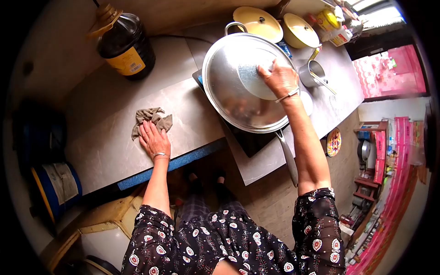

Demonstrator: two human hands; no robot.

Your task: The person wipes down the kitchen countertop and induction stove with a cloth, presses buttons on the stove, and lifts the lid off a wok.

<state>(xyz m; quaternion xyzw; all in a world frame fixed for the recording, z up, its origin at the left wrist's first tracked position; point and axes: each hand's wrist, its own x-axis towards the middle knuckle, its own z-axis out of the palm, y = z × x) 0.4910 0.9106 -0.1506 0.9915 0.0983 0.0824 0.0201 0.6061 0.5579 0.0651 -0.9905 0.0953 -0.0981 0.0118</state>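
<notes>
A crumpled grey-brown cloth (155, 120) lies on the grey countertop (110, 151). My left hand (155, 140) rests flat on its lower part, fingers stretched out. On the right, my right hand (278, 79) is closed round the top of a large silver lid (233, 87), its knob hidden by the fingers. That lid covers a wide pan, whose long handle (287, 158) points toward me. Beneath the pan is a black cooktop (250, 143).
A big dark bottle with a yellow label (126, 62) stands at the back left. Behind the pan are two yellow lidded pots (259, 23), (300, 32). A small metal pot (311, 74) with utensils sits right of the lid. Shelves (371, 169) stand at far right.
</notes>
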